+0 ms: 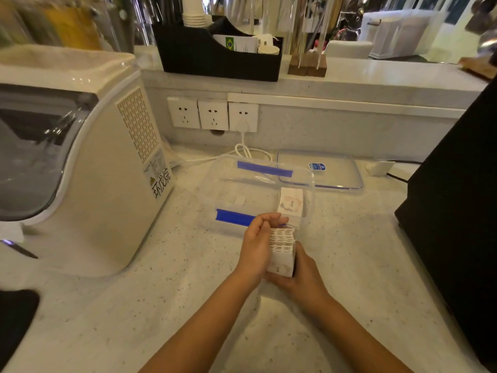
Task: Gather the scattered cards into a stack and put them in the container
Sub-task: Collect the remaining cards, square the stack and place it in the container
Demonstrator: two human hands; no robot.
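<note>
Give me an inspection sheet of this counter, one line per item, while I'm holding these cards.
Surface: pale speckled counter, no loose cards seen on it.
Job's things: card stack held between both hands; clear container open, with one card inside; lid lying behind it.
Clutter: cream appliance at left; black organiser on the ledge.
Hands: left hand and right hand both on the stack.
Cables: white cable plugged into a wall socket; black cable at right.
Surroundings: blurred shop interior.
</note>
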